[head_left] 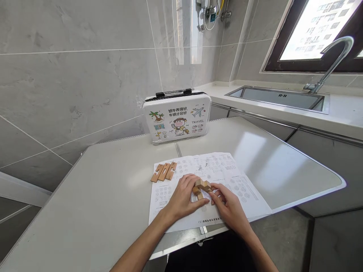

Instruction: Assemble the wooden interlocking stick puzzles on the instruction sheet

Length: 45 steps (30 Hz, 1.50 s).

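A small cluster of joined wooden puzzle pieces [202,186] rests on a printed instruction sheet [227,170] on the white table. My left hand [183,198] curls round its left side, fingers closed on the wood. From the right, my right hand [228,206] pinches the same cluster with its fingertips. Three loose wooden pieces [164,171] lie side by side on the sheet's upper left corner, apart from both hands.
A white illustrated tin case [177,118] stands upright at the table's [107,211] back edge against the tiled wall. To the right are a steel sink [279,98] and a curved tap [331,64] under a window. The table's near edge lies just below my wrists.
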Each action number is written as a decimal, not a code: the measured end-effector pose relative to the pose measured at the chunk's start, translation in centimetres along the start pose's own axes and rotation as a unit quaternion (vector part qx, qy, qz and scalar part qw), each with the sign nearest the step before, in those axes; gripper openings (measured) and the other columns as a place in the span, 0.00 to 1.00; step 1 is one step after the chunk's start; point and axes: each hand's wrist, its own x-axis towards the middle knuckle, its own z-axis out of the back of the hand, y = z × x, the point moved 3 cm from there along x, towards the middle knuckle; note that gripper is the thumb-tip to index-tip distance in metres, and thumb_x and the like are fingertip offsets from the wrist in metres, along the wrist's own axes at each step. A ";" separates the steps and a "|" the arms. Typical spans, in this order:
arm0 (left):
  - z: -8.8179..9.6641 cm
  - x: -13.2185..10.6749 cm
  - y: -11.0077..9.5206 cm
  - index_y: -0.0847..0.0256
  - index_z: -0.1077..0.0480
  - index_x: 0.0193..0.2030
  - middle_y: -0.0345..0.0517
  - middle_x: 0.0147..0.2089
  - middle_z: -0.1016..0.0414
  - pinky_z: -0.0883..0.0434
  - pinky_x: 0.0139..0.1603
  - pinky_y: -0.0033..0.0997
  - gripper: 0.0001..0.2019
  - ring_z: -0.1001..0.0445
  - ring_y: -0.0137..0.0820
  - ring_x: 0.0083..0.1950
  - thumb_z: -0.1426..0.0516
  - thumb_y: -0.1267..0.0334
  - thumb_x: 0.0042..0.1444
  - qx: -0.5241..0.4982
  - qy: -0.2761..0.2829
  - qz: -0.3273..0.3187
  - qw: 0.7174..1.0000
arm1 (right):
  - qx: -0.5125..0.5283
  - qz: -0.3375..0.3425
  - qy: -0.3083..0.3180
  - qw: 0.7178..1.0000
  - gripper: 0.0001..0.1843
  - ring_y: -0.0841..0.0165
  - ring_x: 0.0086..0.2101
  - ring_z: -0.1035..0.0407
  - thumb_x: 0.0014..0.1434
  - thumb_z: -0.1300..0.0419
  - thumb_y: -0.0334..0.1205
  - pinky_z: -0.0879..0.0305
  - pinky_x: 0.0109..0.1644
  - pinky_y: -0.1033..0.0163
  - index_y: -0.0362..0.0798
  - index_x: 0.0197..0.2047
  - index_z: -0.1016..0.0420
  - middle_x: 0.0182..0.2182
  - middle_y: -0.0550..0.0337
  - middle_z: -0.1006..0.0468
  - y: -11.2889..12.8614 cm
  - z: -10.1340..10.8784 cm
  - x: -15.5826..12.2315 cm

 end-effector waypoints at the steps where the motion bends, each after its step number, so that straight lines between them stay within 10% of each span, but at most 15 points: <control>1: 0.1 0.0 -0.1 0.54 0.31 0.58 0.51 0.60 0.26 0.31 0.66 0.51 0.24 0.32 0.47 0.66 0.31 0.53 0.58 0.002 -0.009 -0.005 1.000 | 0.000 -0.002 -0.003 1.000 0.24 0.61 0.30 0.25 0.71 0.45 0.60 0.29 0.34 0.58 0.50 0.55 0.25 0.33 0.54 0.19 -0.2 0.0 0.0; 8: 0.4 0.1 -0.3 0.56 0.27 0.48 0.51 0.56 0.24 0.30 0.64 0.48 0.06 0.30 0.43 0.63 0.42 0.60 0.70 0.001 -0.045 -0.007 0.999 | 0.014 -0.027 -0.044 0.999 0.25 0.60 0.30 0.25 0.70 0.43 0.60 0.31 0.34 0.59 0.48 0.56 0.27 0.28 0.59 0.22 -1.3 0.2 0.0; 22: 1.8 0.2 1.1 0.57 0.32 0.34 0.48 0.45 0.22 0.28 0.54 0.51 0.08 0.25 0.44 0.51 0.39 0.62 0.63 0.173 -0.170 0.052 0.969 | -0.054 0.021 -0.030 0.998 0.16 0.59 0.37 0.28 0.71 0.43 0.54 0.31 0.44 0.55 0.50 0.48 0.24 0.36 0.54 0.21 0.2 -0.1 0.2; 39: 1.3 0.1 0.4 0.56 0.37 0.27 0.52 0.51 0.25 0.29 0.59 0.53 0.12 0.28 0.49 0.57 0.36 0.64 0.49 0.214 -0.075 -0.009 0.974 | -0.159 -0.014 -0.096 0.983 0.15 0.62 0.33 0.29 0.67 0.40 0.54 0.34 0.37 0.59 0.51 0.39 0.29 0.30 0.59 0.25 -0.8 -0.1 0.0; 45: 1.3 -0.1 -0.2 0.57 0.34 0.48 0.56 0.58 0.28 0.29 0.61 0.53 0.24 0.29 0.51 0.61 0.34 0.64 0.43 0.132 -0.021 -0.021 0.991 | -0.178 0.002 -0.102 0.979 0.13 0.63 0.32 0.31 0.67 0.40 0.52 0.35 0.36 0.60 0.51 0.38 0.30 0.28 0.61 0.27 -1.0 -0.1 0.0</control>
